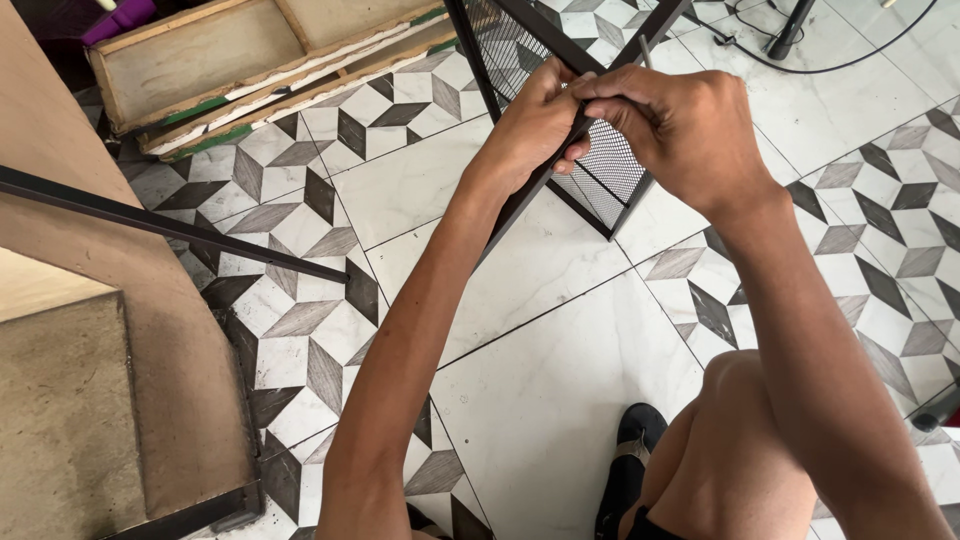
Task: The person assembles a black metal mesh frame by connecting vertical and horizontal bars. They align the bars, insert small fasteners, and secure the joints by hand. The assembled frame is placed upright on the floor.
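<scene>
My left hand [535, 125] and my right hand [680, 125] meet at the top middle, both closed around a black metal bar [515, 205] of a black frame. The bar slants down to the left below my left hand. Behind my hands stands a black wire mesh panel [612, 168] set in that frame, its lower corner resting on the tiled floor. A thin metal pin [645, 48] sticks up just above my right hand's fingers. What the fingertips pinch is hidden.
A long black metal rod [170, 228] lies across the left over a brown wooden board [60, 200]. Wooden framed panels [240, 60] lean at the top left. A black cable [830, 62] runs top right. My knee [745, 440] and black shoe [630, 465] are at the bottom.
</scene>
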